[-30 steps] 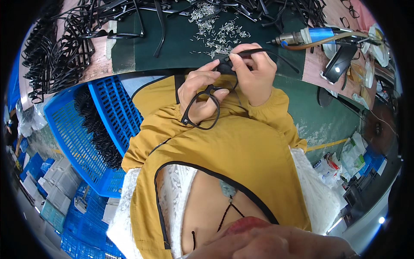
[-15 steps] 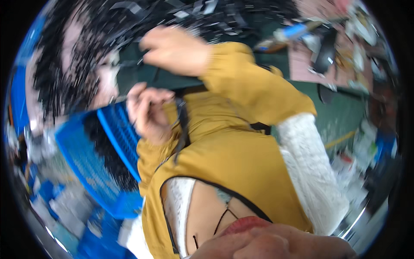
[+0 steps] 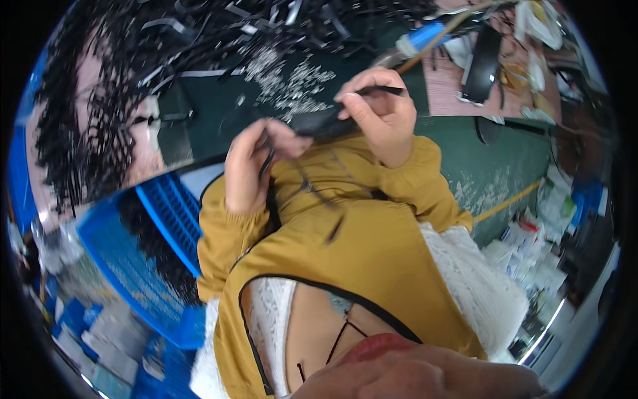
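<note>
Eyeglass temple [image 3: 383, 88] sits pinched in my right hand [image 3: 385, 123]; likely light, stiff, best held mid-length; my left hand [image 3: 251, 159] grips the blurred frame [image 3: 306, 185].

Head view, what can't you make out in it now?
In the head view:
Black eyeglass frame by the left hand: smeared by motion blur.
Small metal pins: too small to count.
Pile of black temple arms: cut off by the top edge.

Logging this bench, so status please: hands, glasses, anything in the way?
Left hand at blurred glasses, grip unclear. Right hand pinching dark strip. Small silvery pins scattered beyond, apparently not in the way.
</note>
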The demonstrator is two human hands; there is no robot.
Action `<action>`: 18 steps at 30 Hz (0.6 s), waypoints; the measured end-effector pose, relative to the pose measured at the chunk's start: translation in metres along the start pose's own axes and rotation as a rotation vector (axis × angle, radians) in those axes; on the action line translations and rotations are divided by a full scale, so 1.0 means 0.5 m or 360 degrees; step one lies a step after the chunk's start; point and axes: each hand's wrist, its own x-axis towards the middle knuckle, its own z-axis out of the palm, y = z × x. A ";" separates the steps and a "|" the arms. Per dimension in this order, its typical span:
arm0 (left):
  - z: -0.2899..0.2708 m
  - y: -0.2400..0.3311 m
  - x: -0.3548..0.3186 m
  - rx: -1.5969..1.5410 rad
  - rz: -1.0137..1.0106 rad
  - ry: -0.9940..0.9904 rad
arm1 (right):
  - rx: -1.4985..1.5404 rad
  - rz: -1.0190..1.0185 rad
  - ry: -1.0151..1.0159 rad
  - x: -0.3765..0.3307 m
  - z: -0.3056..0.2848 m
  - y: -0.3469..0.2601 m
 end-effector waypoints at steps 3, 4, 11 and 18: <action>0.008 0.034 0.032 -0.0179 -0.0072 0.0064 | -0.0202 0.0037 0.0040 -0.021 -0.028 0.015; 0.011 0.042 0.038 -0.0050 0.0027 0.0128 | -0.0240 -0.0292 -0.0005 -0.019 -0.035 0.017; 0.038 -0.005 0.006 -0.0161 -0.0673 -0.0207 | -0.0593 -0.0069 -0.0346 -0.010 -0.042 0.048; 0.031 -0.069 0.001 -0.0322 -0.0687 -0.0267 | -0.0313 0.0114 -0.0377 -0.013 -0.024 0.093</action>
